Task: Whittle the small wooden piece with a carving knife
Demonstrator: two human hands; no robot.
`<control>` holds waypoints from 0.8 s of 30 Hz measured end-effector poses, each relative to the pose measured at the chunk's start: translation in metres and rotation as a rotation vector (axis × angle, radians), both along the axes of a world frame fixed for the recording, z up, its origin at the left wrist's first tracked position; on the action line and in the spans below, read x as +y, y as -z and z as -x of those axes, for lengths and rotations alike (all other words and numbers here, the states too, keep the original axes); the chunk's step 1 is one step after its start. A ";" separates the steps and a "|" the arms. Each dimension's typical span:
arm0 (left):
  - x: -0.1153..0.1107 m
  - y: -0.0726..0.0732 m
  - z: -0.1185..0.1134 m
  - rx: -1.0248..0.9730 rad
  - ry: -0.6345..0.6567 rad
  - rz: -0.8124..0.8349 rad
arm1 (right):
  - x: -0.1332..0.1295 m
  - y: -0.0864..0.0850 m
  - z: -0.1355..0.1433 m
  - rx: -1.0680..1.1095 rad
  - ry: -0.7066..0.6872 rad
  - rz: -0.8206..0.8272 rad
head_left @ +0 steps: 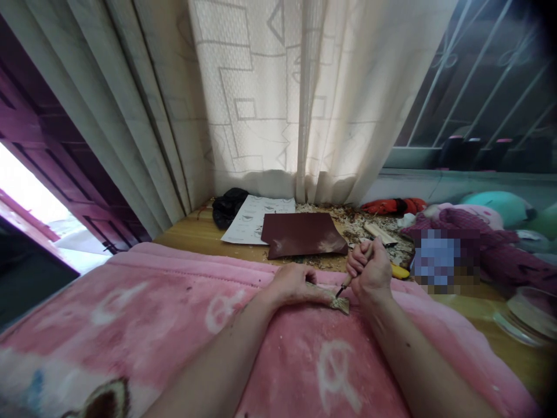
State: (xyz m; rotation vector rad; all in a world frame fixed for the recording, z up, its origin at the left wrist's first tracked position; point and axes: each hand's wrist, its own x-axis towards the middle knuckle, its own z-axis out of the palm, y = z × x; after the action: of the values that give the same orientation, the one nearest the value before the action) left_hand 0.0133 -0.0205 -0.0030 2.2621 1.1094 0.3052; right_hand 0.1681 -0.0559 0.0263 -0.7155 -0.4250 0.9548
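Note:
My left hand point(292, 283) is closed around one end of a pale piece of wood point(341, 304), which lies low over the pink blanket point(296, 360). The wood's right end sticks out past my fingers and looks rough and notched. In my right hand point(371, 270) is a carving tool point(344, 285) with a wooden handle, gripped in a fist. Its dark metal tip points down and left and touches the wood near that right end. The far side of the wood is hidden by my left hand.
Beyond the blanket, a brown sheet point(300, 232) overlaps a printed white paper point(252, 217) beside a black bag point(229, 208). Wood shavings point(348, 217) litter the wooden tabletop. Another wooden-handled tool point(379, 233), a yellow object point(399, 271), orange-red cloth point(391, 206) and a glass dish point(524, 316) lie rightward.

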 end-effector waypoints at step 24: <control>-0.009 -0.002 -0.009 0.142 -0.083 -0.156 | 0.004 0.002 -0.004 0.053 0.047 0.031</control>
State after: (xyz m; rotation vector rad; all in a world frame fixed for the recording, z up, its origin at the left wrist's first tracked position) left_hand 0.0221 -0.0294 -0.0014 2.4097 1.2958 0.2761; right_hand 0.1722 -0.0516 0.0243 -0.7238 -0.3456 0.9356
